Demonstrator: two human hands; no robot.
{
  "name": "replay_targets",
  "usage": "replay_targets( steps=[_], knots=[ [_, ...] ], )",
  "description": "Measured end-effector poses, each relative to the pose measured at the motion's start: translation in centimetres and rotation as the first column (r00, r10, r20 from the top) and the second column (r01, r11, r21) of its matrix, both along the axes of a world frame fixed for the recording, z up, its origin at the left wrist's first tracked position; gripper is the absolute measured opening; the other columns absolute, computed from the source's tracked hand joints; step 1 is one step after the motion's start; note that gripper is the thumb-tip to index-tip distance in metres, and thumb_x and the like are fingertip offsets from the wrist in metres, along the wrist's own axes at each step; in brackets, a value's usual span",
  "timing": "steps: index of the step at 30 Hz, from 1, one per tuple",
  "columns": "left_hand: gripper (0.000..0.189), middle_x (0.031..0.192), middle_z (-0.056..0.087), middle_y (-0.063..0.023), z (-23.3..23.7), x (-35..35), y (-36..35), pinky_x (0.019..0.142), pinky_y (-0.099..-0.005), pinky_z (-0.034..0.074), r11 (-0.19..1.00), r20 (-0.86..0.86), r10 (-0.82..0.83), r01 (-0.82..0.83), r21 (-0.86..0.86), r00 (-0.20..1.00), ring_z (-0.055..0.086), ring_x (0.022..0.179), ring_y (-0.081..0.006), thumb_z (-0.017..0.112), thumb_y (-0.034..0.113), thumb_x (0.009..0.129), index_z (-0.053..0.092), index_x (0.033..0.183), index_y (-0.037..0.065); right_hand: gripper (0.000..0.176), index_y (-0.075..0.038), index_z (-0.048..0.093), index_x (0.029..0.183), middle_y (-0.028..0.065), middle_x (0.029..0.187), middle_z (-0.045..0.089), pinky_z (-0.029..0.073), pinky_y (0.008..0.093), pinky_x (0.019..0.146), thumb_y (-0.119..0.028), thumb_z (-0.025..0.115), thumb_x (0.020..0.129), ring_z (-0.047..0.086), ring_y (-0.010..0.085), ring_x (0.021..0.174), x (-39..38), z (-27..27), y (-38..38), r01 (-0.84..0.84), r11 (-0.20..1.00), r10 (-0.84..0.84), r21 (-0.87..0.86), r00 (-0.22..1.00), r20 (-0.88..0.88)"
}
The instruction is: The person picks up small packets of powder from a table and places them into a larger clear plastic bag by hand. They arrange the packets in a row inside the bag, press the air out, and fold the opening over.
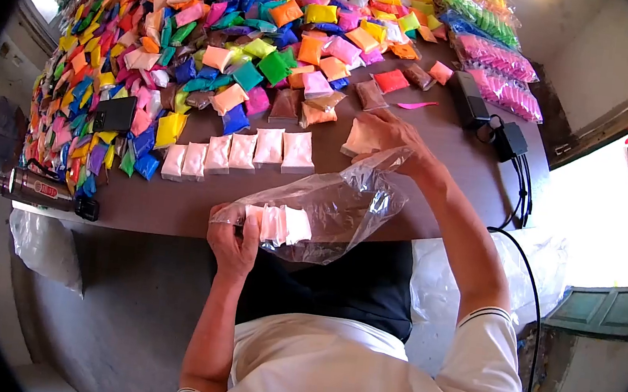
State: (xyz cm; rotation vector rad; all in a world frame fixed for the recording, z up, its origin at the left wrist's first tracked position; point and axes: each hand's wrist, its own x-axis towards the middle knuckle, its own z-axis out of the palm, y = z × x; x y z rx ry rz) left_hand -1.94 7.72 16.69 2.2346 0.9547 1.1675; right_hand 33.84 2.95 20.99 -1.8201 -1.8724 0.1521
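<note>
My left hand (234, 245) is closed around the gathered lower end of a clear plastic bag (355, 208), near the table's front edge. Inside the bag, several pale packets (280, 225) are stacked side by side against my left fingers. My right hand (397, 134) is out over the table, its fingers closed at the edge of a peach-coloured packet (365, 137). The bag's other end reaches up to the right wrist; how the thumb meets it is hard to make out. Between the hands and the pile, several pale pink packets (242, 151) lie in a row.
A large heap of small coloured packets (246, 76) covers the table's far and left side. Bundled pink packs (505, 94) lie at the far right, beside black adapters (508, 141) with cables. A phone (115, 114) and a flask (43, 190) are at the left.
</note>
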Motion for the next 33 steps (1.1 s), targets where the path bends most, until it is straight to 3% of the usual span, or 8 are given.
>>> replay_targets(
  steps=[7,14,18,20,22,26,29,33],
  knots=[
    [0.028,0.083,0.063,-0.0164,-0.1,0.0,0.0,0.079,-0.0443,0.047,1.000,0.005,0.010,-0.010,0.007,1.000,0.059,0.085,-0.0361,0.058,0.027,0.092,0.063,0.085,0.001,0.066,-0.007,0.063,0.118,0.0165,0.114,0.064,0.051,0.0434,0.089,-0.029,0.086,0.060,0.062,0.0362,0.106,-0.4,0.2,-0.5,0.000,0.987,-0.008,0.158,0.999,0.050],
    [0.026,0.082,0.062,-0.0165,0.4,0.2,-0.1,0.077,-0.0442,0.047,1.000,0.023,-0.006,0.006,0.029,1.000,0.059,0.083,-0.0364,0.057,0.025,0.093,0.062,0.085,0.001,0.052,-0.007,0.064,0.119,0.0148,0.105,0.069,0.053,0.0388,0.085,-0.021,0.073,0.070,0.067,0.0324,0.097,2.5,0.2,-2.4,0.200,0.979,-0.202,-0.027,0.977,-0.072],
    [0.025,0.082,0.062,-0.0166,0.2,0.3,0.0,0.076,-0.0441,0.047,1.000,0.011,-0.001,0.001,0.026,1.000,0.059,0.083,-0.0367,0.057,0.025,0.093,0.062,0.085,0.001,0.043,-0.006,0.066,0.119,0.0056,0.090,0.066,0.049,0.0298,0.071,-0.022,0.067,0.080,0.061,0.0144,0.079,2.3,2.4,-5.5,0.384,0.918,-0.366,-0.102,0.716,-0.594],
    [0.025,0.081,0.061,-0.0163,0.5,0.7,0.1,0.076,-0.0446,0.046,0.994,0.035,0.016,-0.020,0.108,0.999,0.058,0.081,-0.0370,0.057,0.025,0.093,0.061,0.085,0.001,0.044,-0.001,0.063,0.122,0.0046,0.090,0.063,0.045,0.0276,0.065,-0.020,0.063,0.083,0.057,0.0132,0.073,1.8,3.5,-7.6,0.475,0.880,-0.169,0.018,0.347,-0.923],
    [0.025,0.080,0.060,-0.0160,0.7,0.9,0.0,0.076,-0.0444,0.046,0.992,0.047,0.023,-0.029,0.120,0.999,0.057,0.080,-0.0367,0.056,0.025,0.093,0.060,0.085,0.002,0.049,0.005,0.058,0.125,0.0060,0.091,0.062,0.041,0.0263,0.062,-0.023,0.062,0.086,0.053,0.0127,0.069,-1.6,5.9,-9.6,0.472,0.856,0.109,0.213,0.239,-0.965],
    [0.025,0.079,0.060,-0.0150,0.7,0.8,0.0,0.075,-0.0431,0.045,0.996,0.021,-0.004,0.002,0.090,1.000,0.057,0.079,-0.0352,0.056,0.025,0.093,0.061,0.083,0.002,0.076,0.007,0.046,0.135,0.0203,0.122,0.062,0.054,0.0322,0.069,-0.039,0.072,0.081,0.066,0.0243,0.091,-8.3,7.5,-12.7,0.445,0.891,0.005,0.083,0.173,-0.985],
    [0.025,0.079,0.060,-0.0141,0.8,0.8,0.1,0.075,-0.0427,0.045,0.998,0.028,-0.018,0.016,0.058,0.999,0.057,0.078,-0.0345,0.056,0.025,0.093,0.061,0.082,0.003,0.061,0.006,0.055,0.129,0.0176,0.123,0.063,0.051,0.0338,0.093,-0.031,0.072,0.083,0.064,0.0221,0.109,-12.5,8.2,-12.1,0.141,0.981,-0.169,-0.135,0.267,-0.949],
    [0.024,0.080,0.061,-0.0133,0.6,0.7,-0.1,0.075,-0.0423,0.045,0.996,0.044,0.002,-0.006,0.084,0.999,0.057,0.077,-0.0341,0.058,0.025,0.092,0.061,0.082,0.003,0.049,0.002,0.059,0.121,0.0151,0.102,0.068,0.052,0.0345,0.081,-0.027,0.066,0.083,0.066,0.0215,0.091,-14.8,5.5,-9.4,0.076,0.976,-0.203,-0.205,0.664,-0.720]
  ],
)
